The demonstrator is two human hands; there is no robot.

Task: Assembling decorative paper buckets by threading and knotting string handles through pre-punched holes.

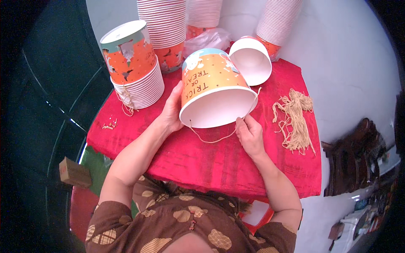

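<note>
An orange printed paper bucket (221, 78) is tilted in front of me, its white open mouth facing my body. My left hand (172, 110) grips it by the left side, the fingers partly hidden behind the wall. A thin tan string (210, 142) hangs in a loop below the rim, running from a hole at the left of the mouth. My right hand (250, 134) pinches this string near the rim's lower right. A short string end sticks up past the rim's right edge.
A red-covered table (202, 168) carries everything. A bundle of tan strings (294, 120) lies at the right. Another paper bucket (252, 63) rests on its side behind mine. Nested buckets (141, 86) with strings stand at left; tall stacks (162, 25) rise behind. String scraps (110, 124) lie near the left edge.
</note>
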